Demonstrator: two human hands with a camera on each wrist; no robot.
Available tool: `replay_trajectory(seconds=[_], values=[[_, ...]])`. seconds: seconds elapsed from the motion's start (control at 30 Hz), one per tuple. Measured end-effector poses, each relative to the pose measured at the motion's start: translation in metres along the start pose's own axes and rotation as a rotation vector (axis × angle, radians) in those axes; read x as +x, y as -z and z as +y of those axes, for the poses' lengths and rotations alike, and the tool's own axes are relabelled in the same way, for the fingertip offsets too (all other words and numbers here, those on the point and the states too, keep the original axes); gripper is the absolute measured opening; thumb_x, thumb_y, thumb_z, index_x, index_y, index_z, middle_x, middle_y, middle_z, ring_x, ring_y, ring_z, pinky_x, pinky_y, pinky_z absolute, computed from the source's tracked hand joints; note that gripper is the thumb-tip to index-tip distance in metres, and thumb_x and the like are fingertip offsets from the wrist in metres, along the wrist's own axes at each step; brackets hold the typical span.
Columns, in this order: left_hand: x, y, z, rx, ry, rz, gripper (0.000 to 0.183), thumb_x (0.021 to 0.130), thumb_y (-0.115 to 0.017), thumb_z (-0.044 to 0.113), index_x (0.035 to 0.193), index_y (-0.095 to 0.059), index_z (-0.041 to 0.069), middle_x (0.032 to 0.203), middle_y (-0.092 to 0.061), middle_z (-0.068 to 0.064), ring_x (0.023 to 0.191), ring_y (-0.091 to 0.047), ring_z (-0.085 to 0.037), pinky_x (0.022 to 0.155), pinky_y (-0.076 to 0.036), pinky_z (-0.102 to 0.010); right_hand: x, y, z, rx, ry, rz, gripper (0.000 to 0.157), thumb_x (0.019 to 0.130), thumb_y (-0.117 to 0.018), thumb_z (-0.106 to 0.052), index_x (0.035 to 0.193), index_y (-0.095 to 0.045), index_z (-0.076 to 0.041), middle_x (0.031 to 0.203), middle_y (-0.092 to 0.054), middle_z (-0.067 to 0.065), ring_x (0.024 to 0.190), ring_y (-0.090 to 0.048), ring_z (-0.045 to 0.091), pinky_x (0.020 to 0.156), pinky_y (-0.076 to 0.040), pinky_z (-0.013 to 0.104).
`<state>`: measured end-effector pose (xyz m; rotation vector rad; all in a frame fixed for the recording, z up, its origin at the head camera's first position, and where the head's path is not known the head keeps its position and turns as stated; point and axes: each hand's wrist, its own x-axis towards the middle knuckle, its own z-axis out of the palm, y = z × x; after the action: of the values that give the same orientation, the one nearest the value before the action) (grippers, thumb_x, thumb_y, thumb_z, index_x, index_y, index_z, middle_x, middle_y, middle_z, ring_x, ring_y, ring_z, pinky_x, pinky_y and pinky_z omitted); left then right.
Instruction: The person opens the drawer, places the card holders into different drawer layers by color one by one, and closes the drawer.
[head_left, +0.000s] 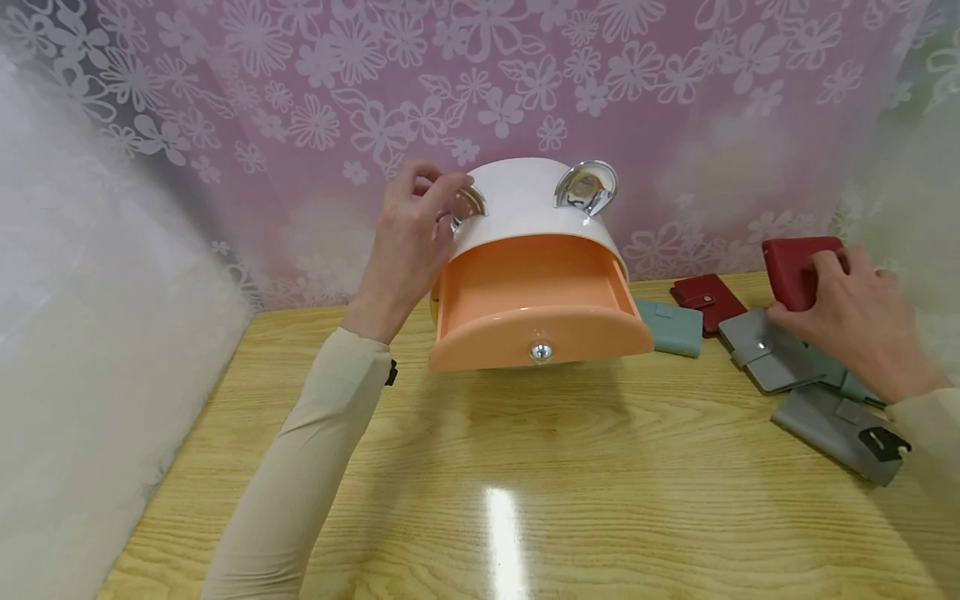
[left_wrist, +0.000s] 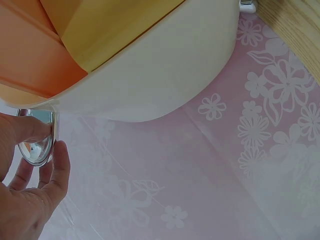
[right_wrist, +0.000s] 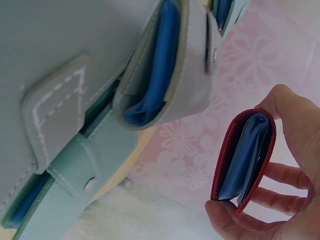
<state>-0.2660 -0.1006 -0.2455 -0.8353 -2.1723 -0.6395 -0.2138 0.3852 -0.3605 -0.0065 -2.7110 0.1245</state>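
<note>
My left hand (head_left: 405,250) pinches one of the shiny silver ears of a white desktop drawer box (head_left: 517,187); in the left wrist view, thumb and fingers lie on both faces of that ear (left_wrist: 34,150). The box's orange drawer (head_left: 540,333) is pulled out, showing a bare floor and a round silver knob (head_left: 542,352). Off to the right, my right hand (head_left: 862,312) grips a red card wallet (head_left: 795,271) above other wallets. The right wrist view shows blue plastic sleeves (right_wrist: 239,160) inside the red wallet, between thumb and fingers.
On the table (head_left: 420,500) at right lie another red wallet (head_left: 705,302), a mint wallet (head_left: 671,329) beside the box, a grey wallet (head_left: 768,354) overlapping a second mint one (head_left: 858,387), and a nearer grey wallet (head_left: 828,425). A flowered pink curtain (head_left: 315,125) hangs behind.
</note>
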Motion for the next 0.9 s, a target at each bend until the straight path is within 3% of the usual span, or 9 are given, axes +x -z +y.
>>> replay_trajectory(seconds=[0.9], values=[[0.0,-0.001,-0.001,-0.008,-0.008,0.016,0.037,0.092,-0.057,-0.012,0.121,-0.069,0.008,0.117,-0.052,-0.019,0.101,-0.057,-0.03,0.086,-0.057,-0.038,-0.009,0.019,-0.03,0.08,0.124,0.247,0.06,0.072,-0.076,-0.022,0.115,-0.051,0.011,0.119,-0.049,0.039,0.097,-0.046,0.056,0.075,-0.043,0.071]])
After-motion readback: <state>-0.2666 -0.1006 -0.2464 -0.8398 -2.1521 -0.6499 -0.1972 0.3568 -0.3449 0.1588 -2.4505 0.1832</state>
